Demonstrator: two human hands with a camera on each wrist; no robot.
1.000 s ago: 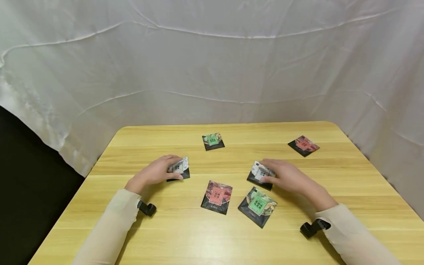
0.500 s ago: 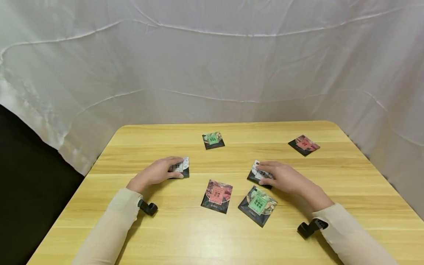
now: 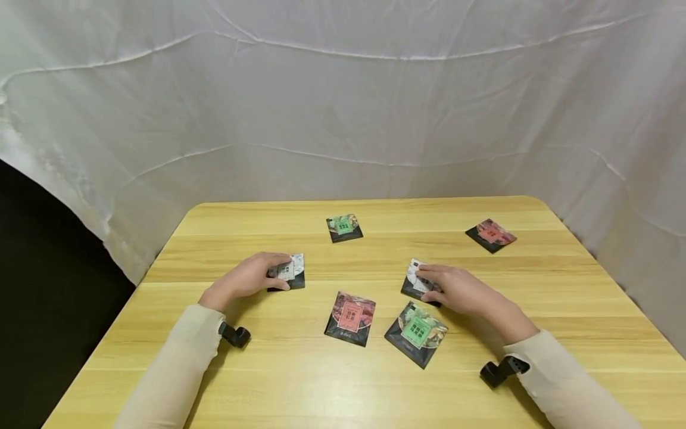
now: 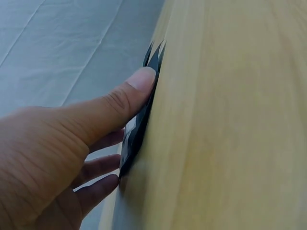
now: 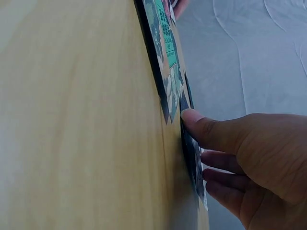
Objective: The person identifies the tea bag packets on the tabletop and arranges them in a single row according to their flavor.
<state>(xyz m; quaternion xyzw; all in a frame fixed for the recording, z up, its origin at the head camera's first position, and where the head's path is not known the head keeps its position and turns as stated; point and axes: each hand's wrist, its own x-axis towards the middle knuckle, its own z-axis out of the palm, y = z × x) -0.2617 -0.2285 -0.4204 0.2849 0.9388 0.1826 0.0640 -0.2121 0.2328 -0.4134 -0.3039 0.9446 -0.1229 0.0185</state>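
Note:
In the head view my left hand [image 3: 248, 277] lies over a flat black-and-white food packet [image 3: 298, 269] on the left, its thumb and fingers gripping it at opposite edges. The left wrist view has the thumb on the dark edge of this packet [image 4: 139, 127] and fingertips at its other side. My right hand [image 3: 464, 291] grips a second black-and-white packet [image 3: 412, 280], right of the middle, thumb on the near edge and fingers over the top. The palms hide part of both packets. Just in front of the right one lies a green-labelled packet [image 3: 417, 332].
A red-labelled packet [image 3: 350, 319] lies between the hands, nearer me. Farther back are another green packet [image 3: 345, 227] and another red packet [image 3: 491, 235]. All rest on the wooden table [image 3: 300, 381]. A pale curtain [image 3: 343, 119] hangs behind it.
Both hands stay at their packets. The left hand and its packet have shifted slightly left. The right hand's fingers have slid a little, and its packet has turned slightly. Other packets stay put.

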